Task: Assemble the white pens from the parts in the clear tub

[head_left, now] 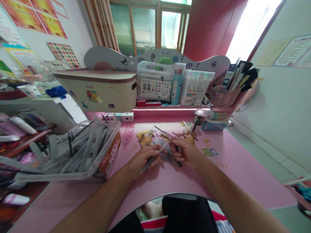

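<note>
My left hand (148, 155) is closed around a slim translucent pen barrel (148, 163), which slants up to the right across the fingers. To its right, my right hand (184, 151) has its fingers curled in a pinch; a small dark bit shows at the fingertips, too small to name. Several clear pen pieces and thin dark sticks (162, 132) lie on the pink desk (233, 165) beneath and beyond both hands. Left of my forearm stands a clear plastic bin (85, 174), filled with translucent pen tubes (82, 149) and some dark sticks.
At the desk's back right are a round jar of pens (199, 118) and a blue box (213, 125). A shelf above carries a cream storage box (102, 92), two clear marker cases (155, 81) and a pink holder (224, 96). Cluttered shelves (26, 136) stand left.
</note>
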`<state>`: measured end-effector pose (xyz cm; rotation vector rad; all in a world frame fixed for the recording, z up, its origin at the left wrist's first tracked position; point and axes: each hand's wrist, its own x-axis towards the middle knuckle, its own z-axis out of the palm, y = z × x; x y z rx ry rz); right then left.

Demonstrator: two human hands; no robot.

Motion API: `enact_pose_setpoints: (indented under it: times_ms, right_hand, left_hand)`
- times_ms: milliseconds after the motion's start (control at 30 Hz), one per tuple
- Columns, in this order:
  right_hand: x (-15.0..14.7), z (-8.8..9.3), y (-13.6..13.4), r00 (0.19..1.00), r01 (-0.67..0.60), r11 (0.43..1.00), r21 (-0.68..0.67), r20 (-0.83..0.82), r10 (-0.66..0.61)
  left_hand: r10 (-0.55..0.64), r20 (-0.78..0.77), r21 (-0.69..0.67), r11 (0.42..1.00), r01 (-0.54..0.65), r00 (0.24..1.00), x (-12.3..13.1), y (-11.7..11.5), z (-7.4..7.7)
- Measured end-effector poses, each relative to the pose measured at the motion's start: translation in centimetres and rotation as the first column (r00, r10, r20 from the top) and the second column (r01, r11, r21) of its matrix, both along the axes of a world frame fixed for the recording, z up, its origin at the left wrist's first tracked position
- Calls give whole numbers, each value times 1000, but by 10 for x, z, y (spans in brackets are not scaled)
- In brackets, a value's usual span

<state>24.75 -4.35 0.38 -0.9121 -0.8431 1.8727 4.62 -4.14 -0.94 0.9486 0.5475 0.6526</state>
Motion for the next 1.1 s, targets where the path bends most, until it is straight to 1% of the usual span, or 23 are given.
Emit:
enact_pose_setpoints:
  times_ms: [100, 167, 233, 367, 467, 633, 833, 900, 967, 1000, 1067, 1100]
  right_hand:
    - [-6, -3, -2, 998, -16, 1000, 16, 65, 15]
    - [-8, -3, -4, 997, -21, 1000, 20, 71, 20]
    - [-8, -2, -5, 997, -24, 1000, 17, 80, 22]
    - [-7, -2, -5, 992, -40, 999, 14, 119, 38]
    - [-7, -5, -3, 989, -38, 998, 42, 144, 32]
    - [-5, -8, -1, 990, -54, 995, 81, 134, 43]
    - [-3, -5, 0, 988, -36, 995, 93, 155, 22]
    - [-3, -3, 1, 985, 25, 996, 86, 167, -39]
    - [-1, 0, 4, 972, 142, 985, 99, 174, -158]
    - [2, 2, 6, 958, 214, 970, 119, 167, -232]
    - [10, 7, 11, 911, 371, 912, 177, 121, -394]
    - [16, 9, 14, 877, 451, 870, 200, 83, -474]
  left_hand:
    - [-71, 14, -8, 997, 72, 997, -1, -2, 4]
    - [-117, 15, -51, 992, 118, 993, -3, -2, 9]
    - [-138, 14, -106, 985, 139, 990, -4, -3, 13]
    - [-151, 24, -186, 971, 153, 988, -7, -3, 17]
    - [-147, 31, -223, 963, 150, 989, -8, -3, 18]
    - [-146, 50, -221, 963, 154, 988, -7, -3, 18]
    - [-150, 52, -230, 960, 158, 987, -8, -3, 19]
    - [-145, 48, -223, 963, 152, 988, -9, -3, 19]
    - [-130, 47, -208, 969, 137, 990, -9, -3, 17]
    - [-115, 47, -200, 972, 122, 992, -9, -2, 16]
    - [-71, 45, -184, 980, 79, 996, -9, -1, 13]
    - [-49, 45, -173, 983, 56, 998, -9, 0, 11]
